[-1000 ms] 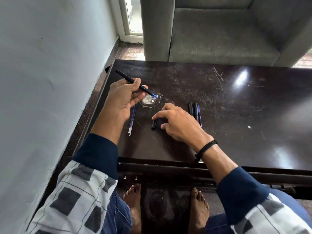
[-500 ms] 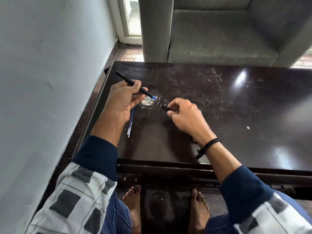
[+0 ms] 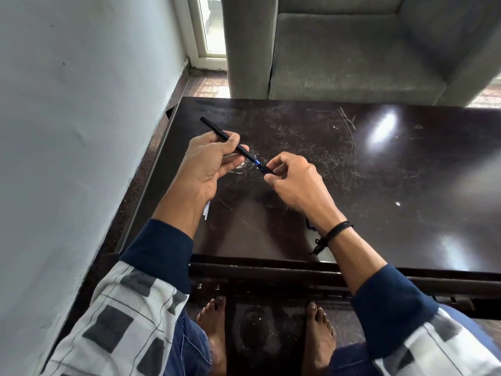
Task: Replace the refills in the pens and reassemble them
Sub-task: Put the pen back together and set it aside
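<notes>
My left hand (image 3: 208, 161) grips a black pen barrel (image 3: 217, 131) that slants up to the left above the dark table (image 3: 379, 199). A blue refill tip (image 3: 257, 162) sticks out of the barrel's lower end. My right hand (image 3: 295, 183) pinches a small black pen piece (image 3: 267, 170) right at that blue tip. A loose refill (image 3: 206, 213) lies on the table, mostly hidden under my left wrist. Other pens (image 3: 309, 225) are nearly all hidden behind my right wrist.
A grey wall (image 3: 81, 131) runs close along the table's left edge. A grey sofa (image 3: 352, 50) stands just beyond the far edge. My bare feet (image 3: 214, 321) rest on the floor under the near edge.
My right hand lifted the small black piece off the table and brought it up to the blue tip of the barrel. My left hand stayed roughly in place.
</notes>
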